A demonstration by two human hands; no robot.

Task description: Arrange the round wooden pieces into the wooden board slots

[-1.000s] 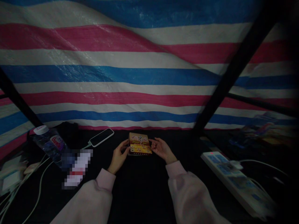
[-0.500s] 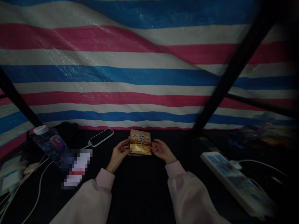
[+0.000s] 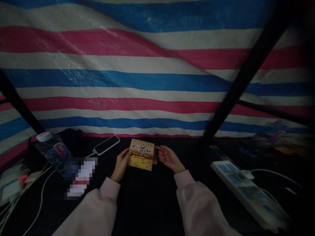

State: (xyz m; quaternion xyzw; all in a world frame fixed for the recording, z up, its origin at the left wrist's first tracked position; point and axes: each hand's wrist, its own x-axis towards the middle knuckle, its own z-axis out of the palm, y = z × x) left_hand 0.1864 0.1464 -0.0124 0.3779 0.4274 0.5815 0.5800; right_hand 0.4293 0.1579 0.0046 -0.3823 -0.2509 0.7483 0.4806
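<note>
My left hand (image 3: 121, 165) is closed on the left edge of a brown and yellow Chinese chess box (image 3: 141, 154), fingers behind and thumb in front. The printed cover faces me, slightly turned, over the black table. At its right side a darker piece (image 3: 155, 159) shows from behind; whether it is the box's lower part I cannot tell. My right hand (image 3: 169, 159) is just right of the box, index finger stretched toward its right edge and the other fingers loosely bent. Nothing shows in that hand.
A white-edged phone (image 3: 107, 145) on a cable lies behind my left hand. To the left are a clear plastic bottle (image 3: 55, 149), a blurred-out white item (image 3: 82, 178) and white cables (image 3: 40, 205). A white power strip (image 3: 246, 193) lies at right. Striped sheeting (image 3: 128, 78) hangs behind.
The box has shifted left and nearer to me and turned clockwise, carried by my left hand. My right hand has come off its right edge, and the darker piece now shows there.
</note>
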